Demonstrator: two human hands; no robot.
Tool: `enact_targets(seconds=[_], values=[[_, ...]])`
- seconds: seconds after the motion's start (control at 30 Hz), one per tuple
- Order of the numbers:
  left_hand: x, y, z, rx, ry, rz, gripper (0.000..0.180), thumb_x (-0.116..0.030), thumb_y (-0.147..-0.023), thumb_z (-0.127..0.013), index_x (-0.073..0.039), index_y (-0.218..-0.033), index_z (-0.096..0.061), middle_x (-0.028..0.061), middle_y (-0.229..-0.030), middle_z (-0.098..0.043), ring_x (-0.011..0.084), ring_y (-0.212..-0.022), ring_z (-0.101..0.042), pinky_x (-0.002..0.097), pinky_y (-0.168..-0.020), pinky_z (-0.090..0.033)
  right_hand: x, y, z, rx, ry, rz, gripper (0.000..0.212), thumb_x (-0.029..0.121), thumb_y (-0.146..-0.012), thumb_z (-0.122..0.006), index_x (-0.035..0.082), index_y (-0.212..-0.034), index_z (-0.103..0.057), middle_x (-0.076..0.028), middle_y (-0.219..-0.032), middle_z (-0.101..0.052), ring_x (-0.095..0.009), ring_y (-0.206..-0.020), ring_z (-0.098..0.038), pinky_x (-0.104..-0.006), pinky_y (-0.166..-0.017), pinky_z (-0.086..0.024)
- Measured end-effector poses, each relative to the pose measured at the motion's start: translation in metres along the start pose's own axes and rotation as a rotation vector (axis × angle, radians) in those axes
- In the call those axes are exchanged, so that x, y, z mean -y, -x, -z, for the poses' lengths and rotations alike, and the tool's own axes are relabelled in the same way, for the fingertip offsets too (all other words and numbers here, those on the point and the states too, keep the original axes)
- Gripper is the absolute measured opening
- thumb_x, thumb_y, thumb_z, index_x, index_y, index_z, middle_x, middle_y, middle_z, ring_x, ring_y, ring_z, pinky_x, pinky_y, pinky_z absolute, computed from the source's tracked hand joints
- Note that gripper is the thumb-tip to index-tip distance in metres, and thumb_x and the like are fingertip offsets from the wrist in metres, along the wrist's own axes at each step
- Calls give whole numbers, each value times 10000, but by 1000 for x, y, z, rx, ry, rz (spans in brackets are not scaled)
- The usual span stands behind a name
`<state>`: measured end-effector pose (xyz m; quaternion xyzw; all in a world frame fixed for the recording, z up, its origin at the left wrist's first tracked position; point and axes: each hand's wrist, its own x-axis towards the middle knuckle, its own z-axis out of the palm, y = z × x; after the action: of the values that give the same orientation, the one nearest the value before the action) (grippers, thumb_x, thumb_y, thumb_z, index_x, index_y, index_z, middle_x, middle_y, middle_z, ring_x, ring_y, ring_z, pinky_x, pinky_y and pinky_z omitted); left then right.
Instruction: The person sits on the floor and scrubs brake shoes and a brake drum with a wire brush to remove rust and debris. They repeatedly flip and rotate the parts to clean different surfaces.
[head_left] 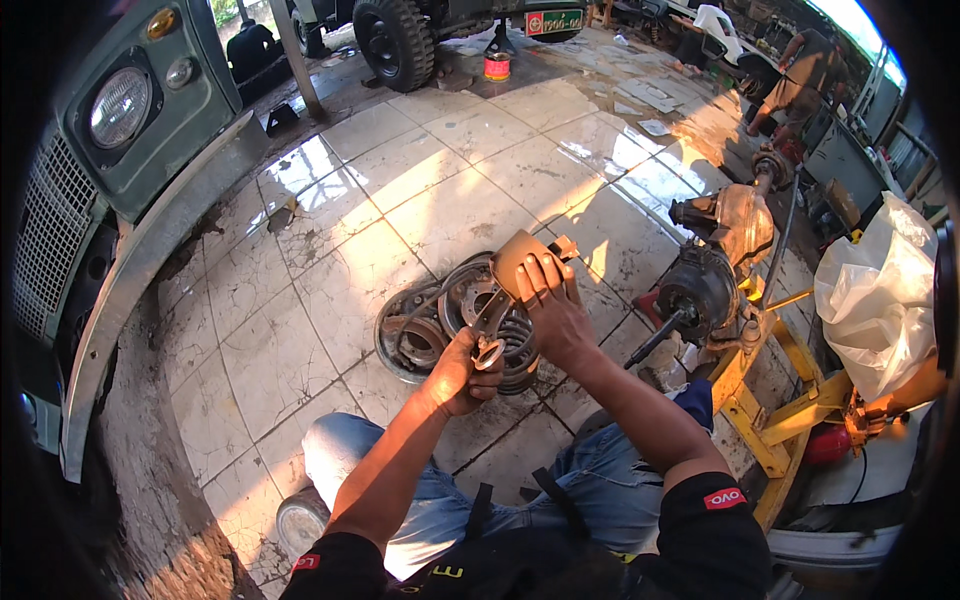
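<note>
My left hand [462, 378] is closed around the lower end of a metal part [518, 262] with a smooth brown curved face, a narrow arm and an open ring [489, 354] at its near end. Over the brown face lies my right hand [556, 312], its fingers together and bent across the top, the thumb hidden. I cannot make out exactly what the part is. Below it on the tiles are round metal rings or drums [418, 342] and a dark coil spring [520, 372], partly covered by my hands.
A yellow stand [770, 440] and a rusty axle housing [742, 222] with a black drum [703, 283] stand on the right, near a clear plastic bag [875, 300]. The bumper [165, 230] of a green vehicle curves along the left. Farther off are a tyre [393, 45], a bottle [497, 62] and another person [805, 75].
</note>
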<state>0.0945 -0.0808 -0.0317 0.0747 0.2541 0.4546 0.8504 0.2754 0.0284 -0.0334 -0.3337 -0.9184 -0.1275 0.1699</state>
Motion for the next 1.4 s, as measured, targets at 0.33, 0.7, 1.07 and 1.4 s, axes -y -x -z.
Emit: enact_targets(seconds=[0.33, 0.7, 1.07, 1.4], values=[[3, 5, 4, 5, 59, -28, 337, -410, -904, -464, -94, -892, -581, -14, -640, -473, 65, -410, -321, 186, -357, -282, 2, 3, -6, 128, -69, 19, 713, 215, -858, -525, 1, -1464, -215, -173, -1511, -254, -358, -1408, -216, -522, -1136, -127], [1, -1, 10, 21, 54, 17, 308, -465, -900, -475, -163, -857, -515, -5, -670, -476, 62, -444, -321, 192, -379, -282, 17, -1, 7, 381, -35, -69, 790, 181, -845, -553, 153, -1513, -133, -83, -1574, -141, -294, -1460, -49, -635, -1100, -159], [16, 1, -7, -296, -105, -227, 389, -550, -904, -525, -166, -858, -490, -33, -711, -474, 76, -469, -351, 197, -385, -257, 37, 7, 5, 285, -118, -133, 674, 113, -838, -528, 82, -1459, -267, -101, -1534, -227, -287, -1436, -153, -534, -1107, -238], [13, 1, -16, -583, -348, -279, 251, -308, -926, -488, -62, -925, -537, 42, -752, -549, 120, -507, -511, 251, -359, -313, 31, 12, -7, 360, -249, -53, 733, 128, -800, -587, 37, -1454, -270, -150, -1523, -261, -342, -1420, -204, -472, -1124, -257]])
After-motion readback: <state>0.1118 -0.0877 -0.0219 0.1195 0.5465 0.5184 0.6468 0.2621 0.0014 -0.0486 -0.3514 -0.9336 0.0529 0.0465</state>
